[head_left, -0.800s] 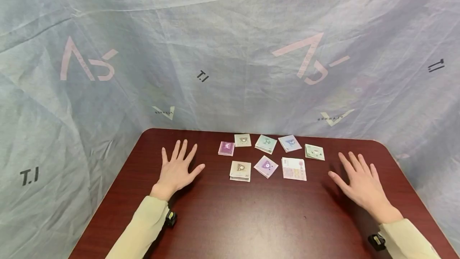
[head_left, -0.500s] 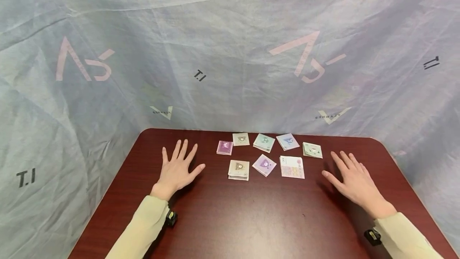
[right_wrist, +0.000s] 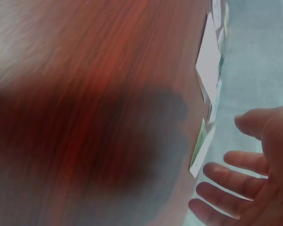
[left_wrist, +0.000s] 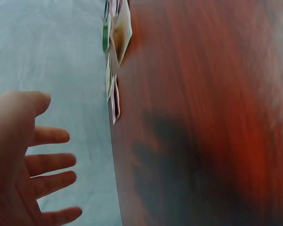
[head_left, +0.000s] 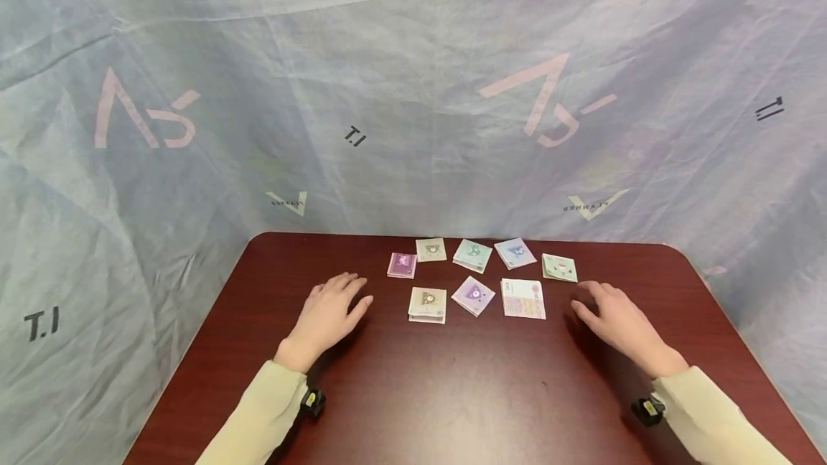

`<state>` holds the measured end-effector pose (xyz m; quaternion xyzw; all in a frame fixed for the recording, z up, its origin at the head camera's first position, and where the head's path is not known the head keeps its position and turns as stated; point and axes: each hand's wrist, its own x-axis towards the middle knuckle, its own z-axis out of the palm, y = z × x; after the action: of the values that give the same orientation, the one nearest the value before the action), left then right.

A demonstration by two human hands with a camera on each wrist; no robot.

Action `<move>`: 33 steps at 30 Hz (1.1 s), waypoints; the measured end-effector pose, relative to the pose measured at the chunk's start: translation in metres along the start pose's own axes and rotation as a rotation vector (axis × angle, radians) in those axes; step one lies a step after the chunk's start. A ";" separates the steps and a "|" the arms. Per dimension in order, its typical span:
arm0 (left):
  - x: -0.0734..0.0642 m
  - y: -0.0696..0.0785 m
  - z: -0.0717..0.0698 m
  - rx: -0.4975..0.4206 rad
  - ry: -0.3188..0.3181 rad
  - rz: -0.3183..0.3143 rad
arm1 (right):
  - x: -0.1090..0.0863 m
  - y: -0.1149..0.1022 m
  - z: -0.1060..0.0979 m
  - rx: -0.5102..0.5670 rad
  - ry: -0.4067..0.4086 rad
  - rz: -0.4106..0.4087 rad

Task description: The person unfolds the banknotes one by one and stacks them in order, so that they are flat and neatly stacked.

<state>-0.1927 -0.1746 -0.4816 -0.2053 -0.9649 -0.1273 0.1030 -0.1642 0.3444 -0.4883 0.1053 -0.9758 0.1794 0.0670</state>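
Note:
Several folded paper notes, printed like banknotes, lie in two loose rows on the table. At the back are a magenta note (head_left: 402, 265), a beige note (head_left: 431, 250), a teal note (head_left: 472, 255), a blue note (head_left: 515, 253) and a green note (head_left: 559, 268). Nearer me lie another beige note (head_left: 427, 305), a lilac note (head_left: 474, 296) and a pink note (head_left: 523, 298). My left hand (head_left: 326, 318), fingers relaxed, hovers left of the magenta note. My right hand (head_left: 620, 321) hovers just right of the green and pink notes. Both hold nothing.
The dark red wooden table (head_left: 465, 393) has rounded back corners. Behind it and at both sides hangs a grey printed cloth (head_left: 413, 92). Each wrist wears a small black camera, the left camera (head_left: 313, 402) and the right camera (head_left: 648, 410).
My spread fingers have drawn together and bent a little on both hands. The right hand has moved left, nearer the notes. The notes shift slightly with the head view.

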 end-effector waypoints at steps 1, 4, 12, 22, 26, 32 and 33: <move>0.000 0.003 0.001 -0.007 0.001 0.012 | 0.003 -0.002 0.002 -0.001 -0.006 -0.001; -0.001 0.012 0.003 -0.030 0.003 0.040 | 0.011 -0.008 0.008 0.006 -0.023 -0.011; -0.004 0.031 0.012 -0.046 0.022 0.117 | 0.035 -0.024 0.027 0.049 -0.048 -0.023; -0.008 0.047 0.019 -0.036 0.020 0.151 | 0.056 -0.039 0.042 -0.014 -0.124 -0.025; -0.010 0.052 0.018 -0.044 -0.015 0.133 | 0.057 -0.040 0.041 0.006 -0.135 0.007; -0.012 0.057 0.019 -0.058 -0.032 0.123 | 0.054 -0.041 0.037 0.036 -0.168 0.065; -0.012 0.058 0.019 -0.058 -0.031 0.126 | 0.053 -0.041 0.036 0.036 -0.173 0.069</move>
<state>-0.1603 -0.1225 -0.4913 -0.2703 -0.9475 -0.1455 0.0900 -0.2097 0.2837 -0.4992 0.0877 -0.9776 0.1895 -0.0257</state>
